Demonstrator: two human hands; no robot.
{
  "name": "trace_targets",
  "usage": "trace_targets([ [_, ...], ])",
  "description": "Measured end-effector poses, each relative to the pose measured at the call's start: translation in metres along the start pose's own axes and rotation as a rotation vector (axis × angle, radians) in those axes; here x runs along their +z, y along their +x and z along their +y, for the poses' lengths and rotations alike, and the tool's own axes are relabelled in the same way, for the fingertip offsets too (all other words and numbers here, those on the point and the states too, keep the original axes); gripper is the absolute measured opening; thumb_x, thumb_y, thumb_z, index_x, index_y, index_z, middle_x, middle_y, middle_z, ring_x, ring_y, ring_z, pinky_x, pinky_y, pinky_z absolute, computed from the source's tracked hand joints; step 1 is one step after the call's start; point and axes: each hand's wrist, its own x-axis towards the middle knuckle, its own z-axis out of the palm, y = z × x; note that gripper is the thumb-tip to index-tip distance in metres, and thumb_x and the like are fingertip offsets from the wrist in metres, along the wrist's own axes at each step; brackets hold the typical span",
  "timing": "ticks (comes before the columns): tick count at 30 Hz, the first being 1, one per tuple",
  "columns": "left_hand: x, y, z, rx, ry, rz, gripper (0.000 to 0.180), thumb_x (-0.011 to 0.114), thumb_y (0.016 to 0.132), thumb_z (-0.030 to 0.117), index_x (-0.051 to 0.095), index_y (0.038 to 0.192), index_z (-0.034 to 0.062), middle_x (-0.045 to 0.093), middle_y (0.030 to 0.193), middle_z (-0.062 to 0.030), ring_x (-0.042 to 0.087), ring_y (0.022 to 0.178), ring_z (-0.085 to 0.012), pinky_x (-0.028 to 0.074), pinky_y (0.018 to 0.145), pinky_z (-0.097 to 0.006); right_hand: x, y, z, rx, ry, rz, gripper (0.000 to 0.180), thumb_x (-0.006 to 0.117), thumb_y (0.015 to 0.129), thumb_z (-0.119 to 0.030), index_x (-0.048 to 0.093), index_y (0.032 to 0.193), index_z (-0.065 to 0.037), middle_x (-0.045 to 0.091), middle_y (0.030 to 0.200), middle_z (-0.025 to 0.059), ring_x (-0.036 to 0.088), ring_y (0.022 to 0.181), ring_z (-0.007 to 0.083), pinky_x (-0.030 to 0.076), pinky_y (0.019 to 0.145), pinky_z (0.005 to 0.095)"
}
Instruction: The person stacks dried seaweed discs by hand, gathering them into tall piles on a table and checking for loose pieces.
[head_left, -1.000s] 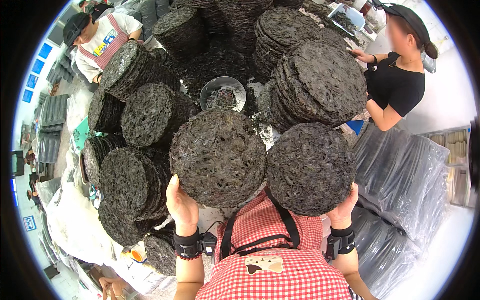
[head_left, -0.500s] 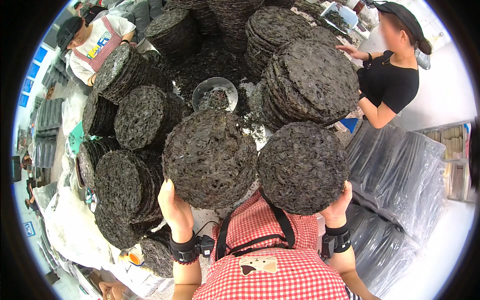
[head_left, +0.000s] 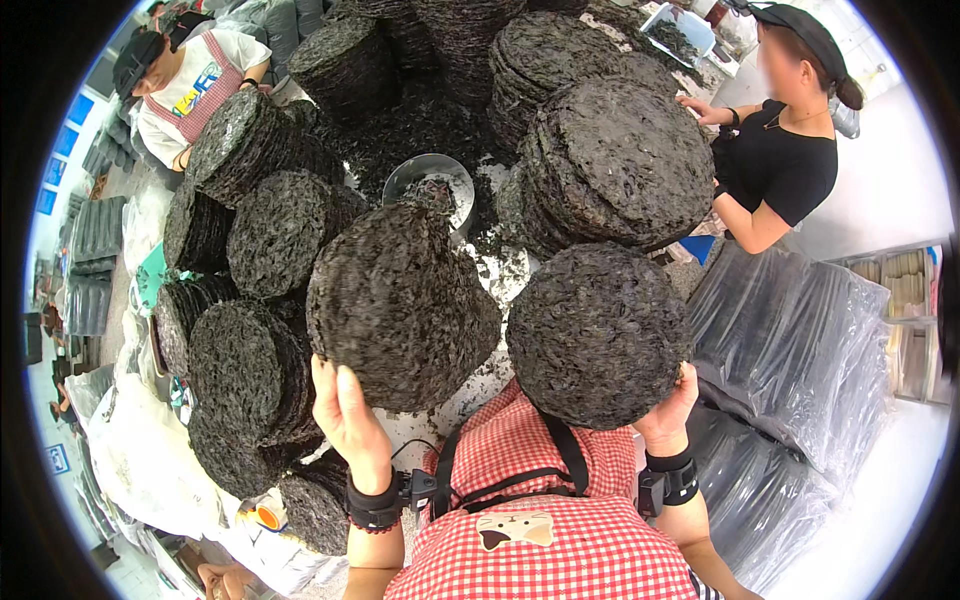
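My left hand (head_left: 350, 418) is closed on the lower left edge of a round dried seaweed cake (head_left: 395, 310). This dark, rough disc is tilted, and its right side comes to a blunt point. At the lower right edge of a second round seaweed cake (head_left: 600, 335), my right hand (head_left: 670, 412) grips with the thumb side showing; the other fingers are hidden behind it. The two discs are held side by side in front of my checked apron, a narrow gap between them. Past them lies a metal bowl (head_left: 462, 200) with dark scraps in it.
Leaning stacks of seaweed cakes (head_left: 250, 370) crowd the left, and a large stack (head_left: 625, 160) stands at the right. Plastic-wrapped bundles (head_left: 790, 350) lie lower right. One co-worker (head_left: 775, 170) touches the right stack; another (head_left: 200, 85) is at the far left.
The left seaweed cake has shifted left and turned, with my left hand's fingers spread further up its edge. The right cake moved slightly left. The right co-worker's hand shifted a little.
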Motion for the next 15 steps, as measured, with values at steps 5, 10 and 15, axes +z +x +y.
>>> trace_targets([
  [5,0.038,-0.02,0.03,0.416,0.597,-0.29,0.032,0.057,0.09,0.022,0.063,0.105,-0.0052,0.051,0.124,-0.0274,0.055,0.108,-0.0352,0.042,0.094,-0.04,0.005,-0.001,0.004,-0.002,-0.009,0.0,0.049,0.058,0.081,-0.03,0.055,0.123,-0.004,0.062,0.119,0.0117,0.058,0.11,0.0311,0.044,0.098,0.0477],
  [10,0.08,-0.042,0.037,0.527,0.614,-0.585,0.034,0.073,0.076,0.021,0.068,0.105,0.0041,0.045,0.133,-0.0254,0.054,0.113,-0.038,0.045,0.092,-0.043,0.011,-0.008,0.018,-0.027,-0.202,-0.15,0.059,0.06,0.081,-0.033,0.049,0.13,-0.001,0.056,0.13,0.0134,0.055,0.115,0.0316,0.041,0.103,0.0457],
  [15,0.09,-0.055,0.025,0.609,0.661,-0.727,0.043,0.079,0.07,0.028,0.067,0.106,0.0066,0.043,0.135,-0.0258,0.049,0.117,-0.0408,0.044,0.095,-0.046,0.052,-0.018,0.029,-0.008,-0.349,-0.237,0.066,0.074,0.075,-0.015,0.043,0.131,0.001,0.057,0.122,0.0111,0.056,0.112,0.0226,0.044,0.1,0.0364],
])
